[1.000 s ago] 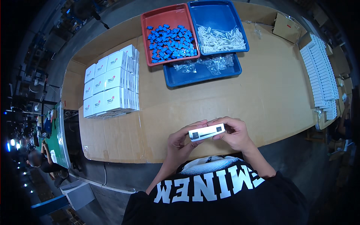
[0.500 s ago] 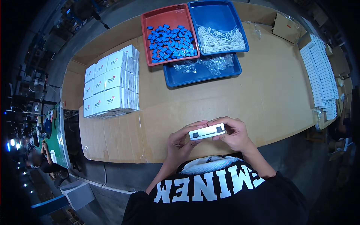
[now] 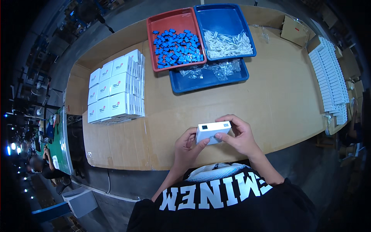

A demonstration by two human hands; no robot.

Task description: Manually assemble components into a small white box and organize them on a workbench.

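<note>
Over the near edge of the table I hold a small white box (image 3: 213,127) between both hands. Its narrow top side carries a dark square opening at the left and a small printed label at the right. My left hand (image 3: 186,147) grips the left end, thumb pressed on the near face. Around the right end my right hand (image 3: 242,137) is closed, with the thumb on the near face and fingers over the top corner. What lies behind the box is hidden.
Stacked white printed boxes (image 3: 119,83) stand at left. A red tray (image 3: 150,48) of blue pieces and a blue tray (image 3: 224,17) of white slim parts sit on another blue tray (image 3: 205,86) with clear bags. White flat units (image 3: 328,79) line the right edge.
The white box has been turned in my hands: the side with dark corner pieces and a slot has given way to one with a square opening and a label. My fingers have shifted their hold.
</note>
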